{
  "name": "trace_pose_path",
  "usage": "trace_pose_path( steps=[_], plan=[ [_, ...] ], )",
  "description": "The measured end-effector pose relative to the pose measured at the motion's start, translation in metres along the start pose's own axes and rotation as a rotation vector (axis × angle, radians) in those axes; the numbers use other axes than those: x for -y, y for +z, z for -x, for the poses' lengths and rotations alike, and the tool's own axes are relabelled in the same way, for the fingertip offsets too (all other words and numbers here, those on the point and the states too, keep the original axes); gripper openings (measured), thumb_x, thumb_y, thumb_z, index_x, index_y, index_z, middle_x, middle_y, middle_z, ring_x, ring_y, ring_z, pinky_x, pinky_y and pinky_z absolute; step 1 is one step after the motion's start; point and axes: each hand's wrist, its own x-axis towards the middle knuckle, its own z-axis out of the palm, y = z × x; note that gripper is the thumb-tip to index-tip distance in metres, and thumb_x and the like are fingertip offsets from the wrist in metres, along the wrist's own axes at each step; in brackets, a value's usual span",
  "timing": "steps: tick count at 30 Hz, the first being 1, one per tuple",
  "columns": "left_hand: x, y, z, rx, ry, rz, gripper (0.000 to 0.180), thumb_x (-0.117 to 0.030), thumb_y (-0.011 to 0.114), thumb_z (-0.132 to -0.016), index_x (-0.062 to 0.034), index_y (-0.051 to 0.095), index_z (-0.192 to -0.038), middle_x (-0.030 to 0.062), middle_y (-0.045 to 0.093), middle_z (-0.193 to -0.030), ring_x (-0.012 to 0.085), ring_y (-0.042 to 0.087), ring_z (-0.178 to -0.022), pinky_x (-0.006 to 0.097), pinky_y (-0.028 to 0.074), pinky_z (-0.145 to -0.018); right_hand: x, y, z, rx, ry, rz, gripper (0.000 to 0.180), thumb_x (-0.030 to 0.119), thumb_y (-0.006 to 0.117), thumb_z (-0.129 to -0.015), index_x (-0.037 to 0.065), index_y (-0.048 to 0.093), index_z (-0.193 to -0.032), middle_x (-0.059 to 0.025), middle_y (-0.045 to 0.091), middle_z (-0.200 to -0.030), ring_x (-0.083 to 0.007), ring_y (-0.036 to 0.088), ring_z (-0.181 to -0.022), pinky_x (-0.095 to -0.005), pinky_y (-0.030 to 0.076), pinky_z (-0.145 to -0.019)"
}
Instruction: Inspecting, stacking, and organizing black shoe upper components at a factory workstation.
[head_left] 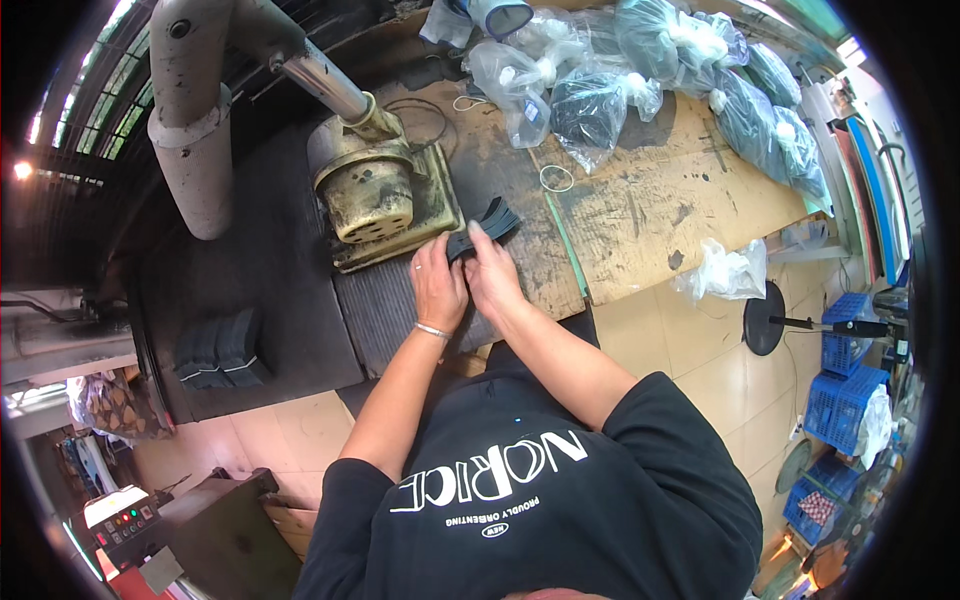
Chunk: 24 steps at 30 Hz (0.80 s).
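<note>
A small stack of thin black flat pieces is held between my two hands, its far right end fanned out. My left hand closes on the stack's left end, right beside the base of a machine. My right hand grips it from the right, with the thumb on top. The grimy cream-coloured machine has a rounded housing with holes in its front face, and stands just beyond my left hand. What the pieces are made of, I cannot tell.
Banded black stacks lie on the dark bench at left, under a grey duct. Several tied plastic bags crowd the cardboard-covered far right. A white rubber band lies nearby. Blue crates and a round-based stand are at right.
</note>
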Motion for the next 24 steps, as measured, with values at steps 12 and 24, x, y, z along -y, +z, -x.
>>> trace_pose_path(
  steps=[12, 24],
  plan=[
    [-0.017, -0.006, 0.003, 0.152, -0.072, 0.052, 0.07, -0.005, 0.052, -0.085, 0.0048, 0.018, -0.145, 0.0277, 0.041, -0.131, 0.0424, 0.04, -0.123, 0.046, 0.029, -0.105, 0.004, -0.028, 0.011, 0.254, 0.282, -0.263, 0.012, 0.01, 0.048, -0.088, 0.008, 0.053, -0.097, -0.0047, 0.059, -0.1, -0.0171, 0.054, -0.096, -0.0319, 0.04, -0.091],
    [-0.019, -0.008, 0.013, 0.149, -0.177, 0.131, 0.053, -0.009, 0.054, -0.085, 0.0052, 0.038, -0.134, 0.026, 0.051, -0.125, 0.0418, 0.045, -0.12, 0.05, 0.028, -0.106, -0.008, -0.03, 0.033, 0.267, 0.141, -0.118, 0.006, 0.014, 0.05, -0.096, 0.009, 0.053, -0.093, -0.0019, 0.057, -0.093, -0.0121, 0.054, -0.091, -0.0286, 0.043, -0.085]
  ],
)
